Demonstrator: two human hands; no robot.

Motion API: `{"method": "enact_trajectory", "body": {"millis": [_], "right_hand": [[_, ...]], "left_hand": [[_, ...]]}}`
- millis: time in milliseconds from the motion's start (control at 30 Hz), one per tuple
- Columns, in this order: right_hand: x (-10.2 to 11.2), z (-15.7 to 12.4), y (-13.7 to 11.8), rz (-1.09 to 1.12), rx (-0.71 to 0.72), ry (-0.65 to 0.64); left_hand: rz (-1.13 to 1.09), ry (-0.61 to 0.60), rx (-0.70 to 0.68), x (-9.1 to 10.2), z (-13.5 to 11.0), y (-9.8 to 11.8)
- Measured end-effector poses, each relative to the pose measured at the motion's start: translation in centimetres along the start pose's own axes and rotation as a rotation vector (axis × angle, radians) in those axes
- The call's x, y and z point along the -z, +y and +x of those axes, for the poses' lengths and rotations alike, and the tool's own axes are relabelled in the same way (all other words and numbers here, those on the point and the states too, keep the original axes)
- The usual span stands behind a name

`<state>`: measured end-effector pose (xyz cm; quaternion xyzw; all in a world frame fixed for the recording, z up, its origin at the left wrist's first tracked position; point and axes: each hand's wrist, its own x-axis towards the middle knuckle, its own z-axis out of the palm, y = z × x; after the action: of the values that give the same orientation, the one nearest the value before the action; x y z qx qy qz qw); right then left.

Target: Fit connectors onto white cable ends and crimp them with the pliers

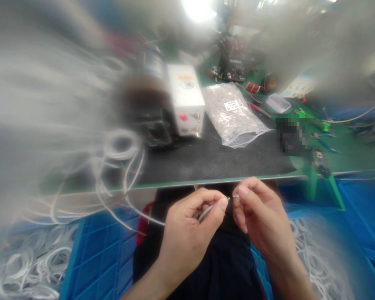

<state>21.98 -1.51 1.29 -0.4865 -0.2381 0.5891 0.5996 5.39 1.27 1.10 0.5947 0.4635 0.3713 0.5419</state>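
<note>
My left hand (pixel 190 227) pinches a white cable (pixel 205 212) close to its end, where short bared wire tips stick out past the thumb and forefinger. Facing it, my right hand (pixel 264 214) grips a small clear plastic connector (pixel 236 197) between thumb and fingertips. A narrow gap separates the wire tips from the connector. Both hands are in front of the bench edge, above my lap. From the left hand the cable runs leftward to a white coil (pixel 121 143) on the bench, blurred there.
On the black mat (pixel 187 160) lie a bag of clear parts (pixel 229 118), a white box (pixel 186 102) and a blurred dark machine (pixel 150 112). Pliers (pixel 326 141) rest at right. Blue crates (pixel 96 250) with coiled white cables (pixel 37 262) flank my lap.
</note>
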Motion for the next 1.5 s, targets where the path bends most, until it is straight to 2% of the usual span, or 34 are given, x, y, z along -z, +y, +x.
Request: {"method": "enact_trajectory", "body": {"millis": [233, 667, 1033, 1500], "right_hand": [[-0.6, -0.2, 0.5, -0.066, 0.006, 0.01], [0.3, -1.2, 0.4, -0.143, 0.054, -0.087], [-0.5, -1.8, 0.6, -0.287, 0.272, -0.02], [-1.4, -3.3, -0.4, -0.487, 0.36, 0.011]], "left_hand": [[0.003, -0.035, -0.019, 0.1, 0.0, 0.2], [-0.039, -0.032, 0.018, 0.1, 0.1, 0.3], [-0.006, 0.039, -0.094, -0.1, -0.9, 0.6], [0.025, 0.062, -0.159, 0.1, -2.2, 1.2]]}}
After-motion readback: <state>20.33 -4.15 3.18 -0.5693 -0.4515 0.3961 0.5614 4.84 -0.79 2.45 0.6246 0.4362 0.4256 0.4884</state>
